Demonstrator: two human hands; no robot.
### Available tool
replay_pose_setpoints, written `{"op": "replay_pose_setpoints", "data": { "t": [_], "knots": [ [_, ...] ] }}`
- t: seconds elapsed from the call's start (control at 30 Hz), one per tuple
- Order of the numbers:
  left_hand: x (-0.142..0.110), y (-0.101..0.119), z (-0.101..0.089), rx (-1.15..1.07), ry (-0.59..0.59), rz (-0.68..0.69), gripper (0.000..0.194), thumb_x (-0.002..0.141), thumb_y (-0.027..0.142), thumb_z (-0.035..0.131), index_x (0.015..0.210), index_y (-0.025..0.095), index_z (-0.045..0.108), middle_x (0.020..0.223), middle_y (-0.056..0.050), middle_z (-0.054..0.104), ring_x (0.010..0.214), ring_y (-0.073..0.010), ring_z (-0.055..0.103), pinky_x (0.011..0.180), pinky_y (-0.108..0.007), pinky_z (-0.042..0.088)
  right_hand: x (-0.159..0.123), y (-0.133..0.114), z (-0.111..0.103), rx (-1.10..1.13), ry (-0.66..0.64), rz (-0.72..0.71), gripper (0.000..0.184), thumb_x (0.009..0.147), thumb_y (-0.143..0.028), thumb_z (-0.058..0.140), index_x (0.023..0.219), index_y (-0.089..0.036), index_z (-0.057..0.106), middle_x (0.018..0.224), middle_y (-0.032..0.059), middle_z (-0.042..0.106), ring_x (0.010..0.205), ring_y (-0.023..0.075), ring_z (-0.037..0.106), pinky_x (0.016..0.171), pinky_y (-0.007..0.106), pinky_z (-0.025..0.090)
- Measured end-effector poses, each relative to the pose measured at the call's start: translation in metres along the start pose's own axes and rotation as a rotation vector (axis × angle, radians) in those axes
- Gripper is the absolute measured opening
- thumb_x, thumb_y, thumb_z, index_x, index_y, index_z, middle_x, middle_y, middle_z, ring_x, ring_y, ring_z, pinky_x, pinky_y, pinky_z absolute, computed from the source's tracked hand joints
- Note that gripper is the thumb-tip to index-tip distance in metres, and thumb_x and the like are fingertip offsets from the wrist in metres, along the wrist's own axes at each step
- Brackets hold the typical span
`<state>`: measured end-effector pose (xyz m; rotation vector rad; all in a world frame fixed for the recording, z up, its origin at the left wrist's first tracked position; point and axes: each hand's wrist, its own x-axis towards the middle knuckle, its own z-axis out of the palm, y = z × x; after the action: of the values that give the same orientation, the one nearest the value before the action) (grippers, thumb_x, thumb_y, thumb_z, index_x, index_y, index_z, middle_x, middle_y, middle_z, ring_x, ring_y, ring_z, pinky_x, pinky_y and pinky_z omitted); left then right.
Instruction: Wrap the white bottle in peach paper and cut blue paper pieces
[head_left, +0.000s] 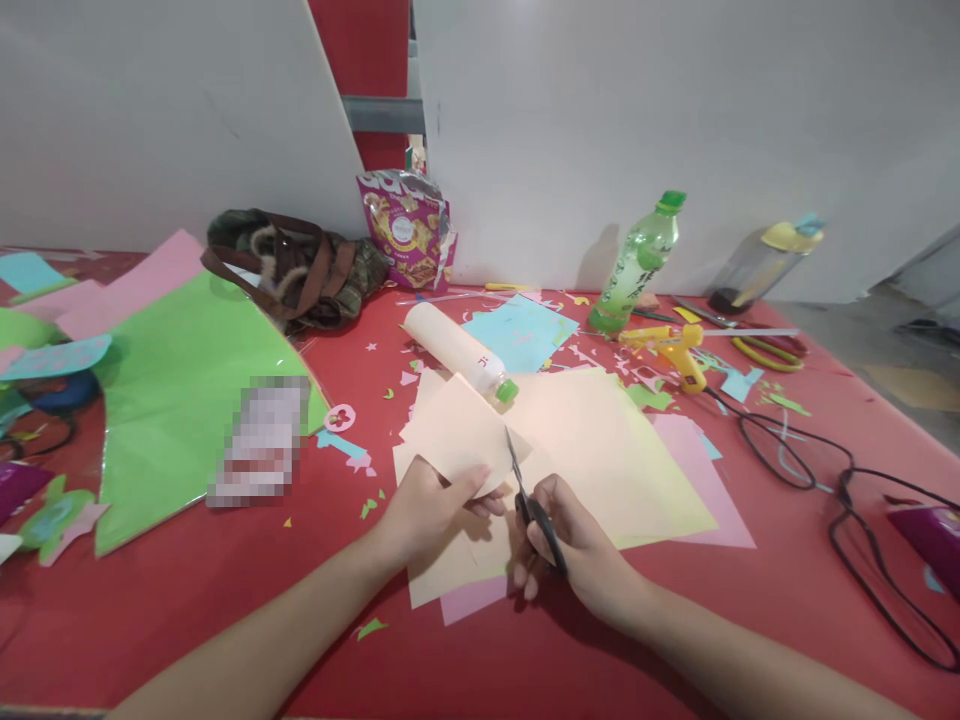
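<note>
My left hand (pixel 442 495) is closed on a piece of cream paper (pixel 457 430), thumb on top and fingers beneath. In my right hand (pixel 566 535) is a pair of scissors (pixel 538 525) with black handles, fingers through the loops. The blades lie at the paper's right edge, where a corner flap sticks out beside them. Under both hands are more sheets, with a cream stack (pixel 592 450) to the right. A white bottle (pixel 457 350) with a green cap lies on its side just behind the held paper.
Green sheets (pixel 172 390) lie at left, a blurred flat object (pixel 262 440) on them. Behind are a bag (pixel 300 270), a snack pouch (pixel 409 230) and a green bottle (pixel 637 260). At right, a yellow glue gun (pixel 679 350) trails a black cable (pixel 840 490). Paper scraps litter the red table.
</note>
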<state>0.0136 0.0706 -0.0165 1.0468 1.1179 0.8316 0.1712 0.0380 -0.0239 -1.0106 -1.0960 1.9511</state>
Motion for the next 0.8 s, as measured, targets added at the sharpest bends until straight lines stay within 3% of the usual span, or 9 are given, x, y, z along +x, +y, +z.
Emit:
{"op": "replay_pose_setpoints", "data": {
  "t": [0.5,0.8],
  "knots": [
    [0.0014,0.002,-0.0085,0.023,0.071,0.013,0.029,0.074,0.036,0.051,0.067,0.009,0.06,0.058,-0.008,0.066,0.056,-0.0167,0.063,0.054,-0.024,0.05,0.002,-0.0039,0.0026,0.019,0.057,0.047,0.045,0.067,-0.046,0.056,0.07,-0.024,0.018,0.048,-0.0133,0.046,0.036,0.0092,0.053,0.033,0.018,0.04],
    [0.0007,0.0038,-0.0068,0.074,0.005,0.016,0.027,0.073,0.033,0.052,0.062,0.01,0.061,0.054,-0.007,0.066,0.051,-0.0148,0.061,0.052,-0.023,0.05,0.0019,0.0002,-0.0013,-0.001,0.007,0.016,0.044,0.068,-0.05,0.055,0.072,-0.024,0.019,0.044,-0.0105,0.053,0.041,0.0116,0.056,0.036,0.02,0.042]
  ]
}}
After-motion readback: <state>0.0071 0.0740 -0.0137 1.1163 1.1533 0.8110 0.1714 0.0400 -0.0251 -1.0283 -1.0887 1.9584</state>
